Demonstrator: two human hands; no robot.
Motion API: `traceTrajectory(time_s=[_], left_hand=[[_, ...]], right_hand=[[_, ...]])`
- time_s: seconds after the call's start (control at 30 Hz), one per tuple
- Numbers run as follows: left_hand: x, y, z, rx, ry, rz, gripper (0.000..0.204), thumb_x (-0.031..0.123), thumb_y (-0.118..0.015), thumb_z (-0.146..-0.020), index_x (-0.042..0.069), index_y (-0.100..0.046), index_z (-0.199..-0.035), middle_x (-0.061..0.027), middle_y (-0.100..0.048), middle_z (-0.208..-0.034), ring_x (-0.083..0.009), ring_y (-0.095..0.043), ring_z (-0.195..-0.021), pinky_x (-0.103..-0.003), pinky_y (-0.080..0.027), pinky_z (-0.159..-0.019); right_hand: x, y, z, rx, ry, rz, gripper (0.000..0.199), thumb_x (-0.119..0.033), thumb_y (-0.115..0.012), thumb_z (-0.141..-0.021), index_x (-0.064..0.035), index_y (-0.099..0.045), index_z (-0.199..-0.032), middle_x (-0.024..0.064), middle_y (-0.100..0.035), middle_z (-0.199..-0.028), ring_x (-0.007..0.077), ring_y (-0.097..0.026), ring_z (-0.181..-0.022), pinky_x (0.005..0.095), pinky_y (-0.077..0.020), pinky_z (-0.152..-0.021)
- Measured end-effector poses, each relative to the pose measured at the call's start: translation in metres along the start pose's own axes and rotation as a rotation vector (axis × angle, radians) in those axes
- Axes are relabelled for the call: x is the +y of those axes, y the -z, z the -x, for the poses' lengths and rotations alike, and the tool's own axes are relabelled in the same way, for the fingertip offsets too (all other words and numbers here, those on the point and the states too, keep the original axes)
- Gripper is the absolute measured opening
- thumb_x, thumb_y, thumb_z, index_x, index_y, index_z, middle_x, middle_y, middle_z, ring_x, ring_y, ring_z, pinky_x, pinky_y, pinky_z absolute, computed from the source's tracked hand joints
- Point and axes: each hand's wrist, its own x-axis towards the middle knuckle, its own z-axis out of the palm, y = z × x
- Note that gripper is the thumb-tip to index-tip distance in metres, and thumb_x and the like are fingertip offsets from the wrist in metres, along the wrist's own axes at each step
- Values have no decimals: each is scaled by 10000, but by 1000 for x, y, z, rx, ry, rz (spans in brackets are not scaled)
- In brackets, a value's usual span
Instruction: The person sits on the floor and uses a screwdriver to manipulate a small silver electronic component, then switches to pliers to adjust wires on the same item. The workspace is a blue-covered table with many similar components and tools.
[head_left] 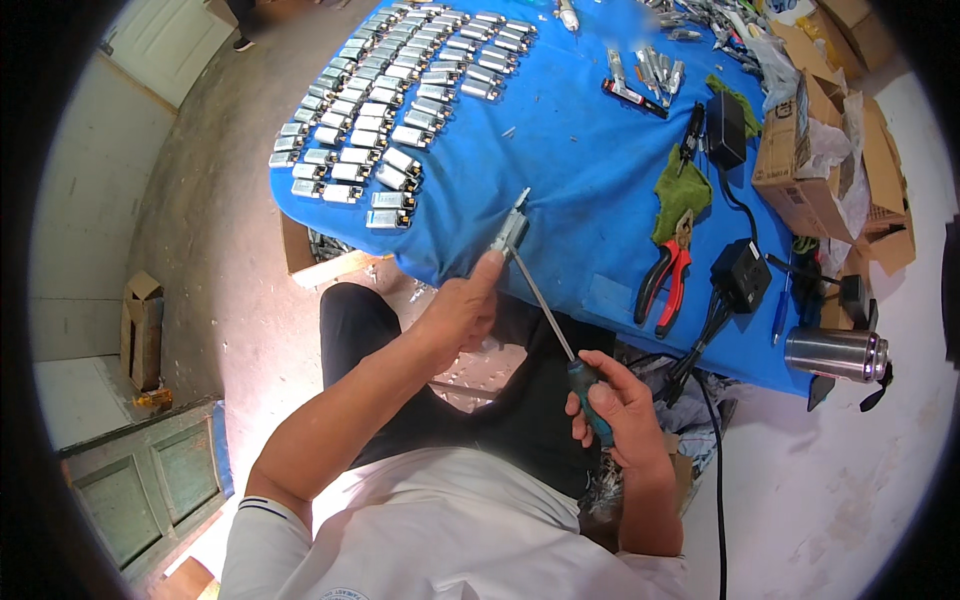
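Note:
My left hand (pixel 462 312) is closed on the lower end of a small grey elongated device (pixel 513 232), holding it at the near edge of the blue-covered table. A thin, pale tip sticks out of the device's far end. In my right hand (pixel 628 408) is a screwdriver (pixel 581 379) with a teal and dark handle. Its long metal shaft slants up and left, and the tip meets the side of the device near my left thumb. Whether the tip is in a seam cannot be made out.
Rows of small silver blocks (pixel 388 200) with dark ends cover the table's left. At right lie red-and-black pliers (pixel 665 275), a green cloth (pixel 682 195), black adapters (pixel 726 130) with cables and a steel flask (pixel 835 355). Cardboard boxes (pixel 785 180) stand beyond. Grey devices (pixel 655 75) lie farther back.

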Motion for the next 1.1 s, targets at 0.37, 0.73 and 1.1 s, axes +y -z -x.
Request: traceTrajectory(time_s=[0.37, 0.73, 1.1], left_hand=[[1, -2, 0, 11, -2, 8, 642, 692, -466, -842, 211, -186, -522, 67, -174, -502, -76, -150, -410, -244, -95, -393], [0, -2, 0, 3, -5, 20, 643, 696, -477, -833, 212, -190, -522, 70, -178, -509, -77, -152, -417, -248, -95, -399], [-1, -3, -2, 4, 0, 19, 644, 707, -461, -833, 204, -203, -524, 66, -181, -508, -81, -156, -418, -249, -102, -400]], right_hand=[[13, -12, 10, 194, 269, 569, 378, -193, -533, -938, -58, -519, -1290, 57, -618, -881, 89, -548, -686, 214, -444, -570], [-8, -15, 11, 202, 396, 776, 384, -66, -639, -834, -23, -584, -1212, 125, -619, -873, 204, -593, -762, 303, -474, -698], [-7, -9, 5, 90, 15, 268, 475, -157, -561, -907, -37, -444, -1352, 82, -627, -860, 113, -569, -691, 245, -487, -591]])
